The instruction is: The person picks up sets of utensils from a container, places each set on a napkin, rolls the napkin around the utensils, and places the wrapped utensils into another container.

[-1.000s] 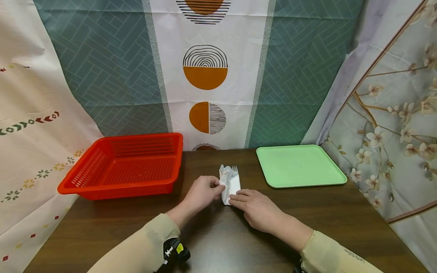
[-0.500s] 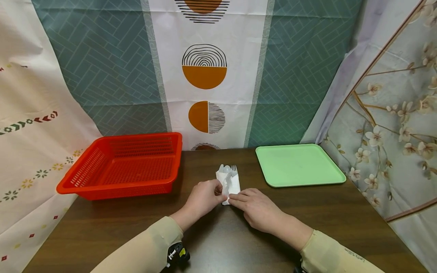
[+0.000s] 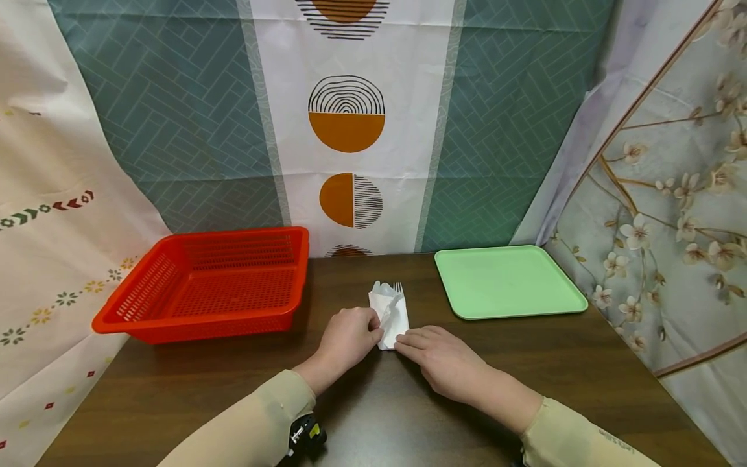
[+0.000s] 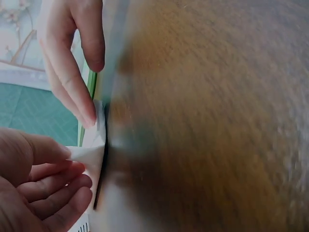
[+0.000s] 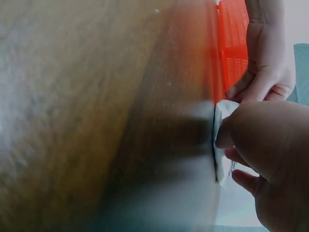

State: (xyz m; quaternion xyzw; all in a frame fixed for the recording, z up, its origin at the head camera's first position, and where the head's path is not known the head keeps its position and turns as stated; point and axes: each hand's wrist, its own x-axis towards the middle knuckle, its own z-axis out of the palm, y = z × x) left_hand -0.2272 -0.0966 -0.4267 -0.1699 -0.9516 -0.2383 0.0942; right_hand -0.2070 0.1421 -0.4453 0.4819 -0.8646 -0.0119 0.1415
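Left hand (image 3: 344,337) is pinching a raised flap of the white paper napkin (image 3: 397,318) between thumb and fingers; right hand (image 3: 446,363) is pressing its lower right edge, fingers straight, gripping nothing. Napkin is lying between the hands, wrapping a plastic fork (image 3: 399,288) and probably a spoon (image 3: 386,290), ends poking out the far end. Risks: flap may be tearing if pulled hard, springing back if the pinch slips; cutlery could be sliding loose if pressure drops. Wood-grain bench (image 3: 175,383) is reflecting light, likely slick. Red basket (image 3: 201,318) is standing left, green tray (image 3: 510,282) lying right; patterned cloth (image 3: 496,130) is hanging behind, floral curtain (image 3: 700,214) right.
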